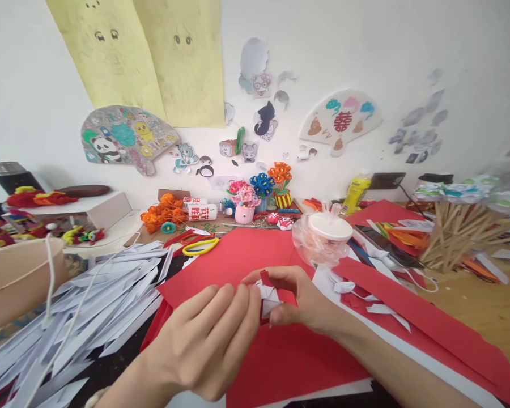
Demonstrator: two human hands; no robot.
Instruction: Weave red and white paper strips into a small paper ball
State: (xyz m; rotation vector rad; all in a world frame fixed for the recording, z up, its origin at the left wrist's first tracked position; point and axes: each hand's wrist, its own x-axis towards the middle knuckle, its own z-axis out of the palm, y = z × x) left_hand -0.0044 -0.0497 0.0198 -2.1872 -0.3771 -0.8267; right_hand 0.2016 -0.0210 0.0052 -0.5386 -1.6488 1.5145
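Note:
A small folded paper piece, white with red parts, is held above the red paper sheet. My right hand grips it between thumb and fingers from the right. From the left, my left hand meets it with closed fingers; its fingertips are turned away, so what they pinch is partly hidden. Beneath both hands, the red sheet covers the middle of the table. Just right of my right hand lie small white folded scraps on a long red strip.
Many white paper strips pile up on the left beside a beige basket. Yellow-handled scissors lie beyond the sheet. A lidded cup in plastic stands behind my right hand. Wooden sticks bunch at the right.

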